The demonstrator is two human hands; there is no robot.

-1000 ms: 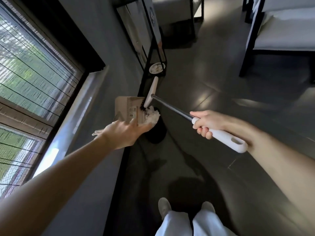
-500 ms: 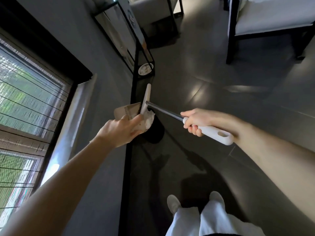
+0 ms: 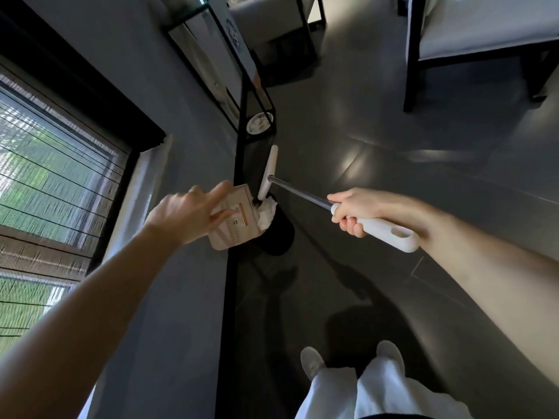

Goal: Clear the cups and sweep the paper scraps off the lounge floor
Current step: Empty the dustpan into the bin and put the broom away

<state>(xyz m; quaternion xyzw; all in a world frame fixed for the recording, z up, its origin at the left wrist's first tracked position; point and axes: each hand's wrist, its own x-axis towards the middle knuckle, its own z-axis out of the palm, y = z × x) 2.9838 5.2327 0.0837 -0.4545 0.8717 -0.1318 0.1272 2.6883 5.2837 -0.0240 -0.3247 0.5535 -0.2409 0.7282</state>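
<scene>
Left hand [image 3: 184,216] open, fingers spread; right hand [image 3: 351,213] grips broom handle [image 3: 384,232]. Black bin [image 3: 278,237] beneath; cardboard sheet [image 3: 234,229] leans across its rim; paper scraps [image 3: 267,213] heaped at its mouth. Risk: ungripped cardboard tips, spilling scraps onto floor [image 3: 393,176].

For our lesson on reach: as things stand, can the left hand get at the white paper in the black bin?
Probably not directly. The left hand is open and close, but the card lies between it and the paper, and the broom sits against the paper too.
</scene>
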